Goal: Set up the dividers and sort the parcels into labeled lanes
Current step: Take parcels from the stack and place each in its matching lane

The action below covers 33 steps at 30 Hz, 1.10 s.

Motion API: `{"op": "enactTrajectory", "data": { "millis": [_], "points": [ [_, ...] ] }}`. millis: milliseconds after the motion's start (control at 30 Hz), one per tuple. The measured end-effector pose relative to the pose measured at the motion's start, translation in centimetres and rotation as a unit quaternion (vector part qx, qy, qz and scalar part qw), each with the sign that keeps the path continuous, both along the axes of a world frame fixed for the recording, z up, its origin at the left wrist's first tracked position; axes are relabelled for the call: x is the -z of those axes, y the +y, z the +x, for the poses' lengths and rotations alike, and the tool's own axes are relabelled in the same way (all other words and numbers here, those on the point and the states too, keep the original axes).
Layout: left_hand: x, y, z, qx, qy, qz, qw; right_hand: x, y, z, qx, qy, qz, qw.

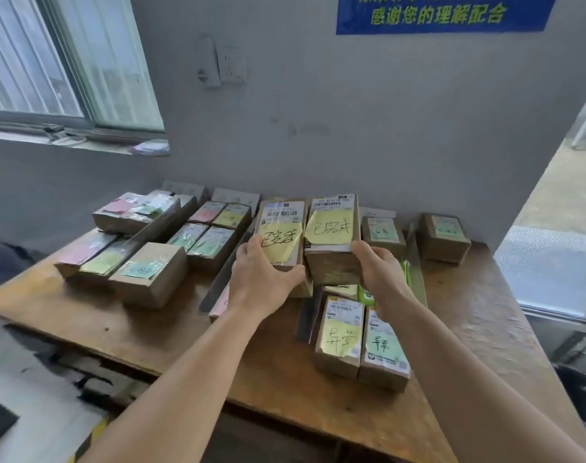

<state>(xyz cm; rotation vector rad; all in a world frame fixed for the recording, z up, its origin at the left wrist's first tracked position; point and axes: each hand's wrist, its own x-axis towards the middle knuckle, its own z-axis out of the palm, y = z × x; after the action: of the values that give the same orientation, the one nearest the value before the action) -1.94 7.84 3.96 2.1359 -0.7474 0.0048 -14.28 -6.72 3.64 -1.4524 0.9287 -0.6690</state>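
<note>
left hand (261, 279) grips one yellow-noted parcel (280, 233); right hand (380, 269) grips a second (331, 242); two more parcels (362, 342) lie nearer.

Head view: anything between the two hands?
Yes, in the head view: two yellow-noted parcels side by side, left hand gripping one, right hand the other.

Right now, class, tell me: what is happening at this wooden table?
A person is sorting cardboard parcels on a wooden table. The left hand grips a parcel with a yellow note, and the right hand grips a second yellow-noted parcel beside it. Both parcels are held close together above the table's middle. More note-tagged parcels lie in groups at the left, the near right and against the wall.
</note>
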Motion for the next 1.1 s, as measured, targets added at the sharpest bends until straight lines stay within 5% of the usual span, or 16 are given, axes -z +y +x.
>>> {"op": "enactTrajectory", "data": {
  "millis": [633, 1100],
  "points": [
    [9.9, 1.1, 1.4, 0.048, 0.060, 0.202, 0.976, 2.0, 0.9, 2.6, 0.033, 0.032, 0.045, 0.998],
    [9.0, 0.3, 5.1, 0.123, 0.034, 0.240, 0.962, 2.0, 0.7, 5.5, 0.038, 0.025, 0.039, 0.998]
  ]
}}
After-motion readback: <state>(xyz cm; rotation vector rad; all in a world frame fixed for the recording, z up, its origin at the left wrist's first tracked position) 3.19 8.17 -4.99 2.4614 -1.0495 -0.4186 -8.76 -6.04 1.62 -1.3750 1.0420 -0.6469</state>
